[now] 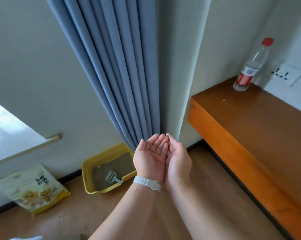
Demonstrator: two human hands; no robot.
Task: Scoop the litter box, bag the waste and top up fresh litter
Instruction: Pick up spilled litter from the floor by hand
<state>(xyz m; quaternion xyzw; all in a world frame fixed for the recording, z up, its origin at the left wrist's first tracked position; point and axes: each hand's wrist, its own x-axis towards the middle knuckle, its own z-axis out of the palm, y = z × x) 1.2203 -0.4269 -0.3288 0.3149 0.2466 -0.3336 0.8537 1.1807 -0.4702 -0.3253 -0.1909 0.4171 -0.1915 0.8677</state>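
Note:
My left hand, with a white wristband, and my right hand are held side by side, palms up and cupped, above the floor. A few small dark litter grains lie on the left fingers. Below and left of my hands, the yellow litter box stands on the floor against the wall, with grey-brown litter inside. A white slotted scoop rests in the litter, its handle on the front rim. The yellow and white litter bag leans against the wall further left.
A blue curtain hangs down behind the litter box. On the right, an orange-brown wooden shelf carries a clear bottle with a red cap, next to a wall socket. A window sill juts out at left.

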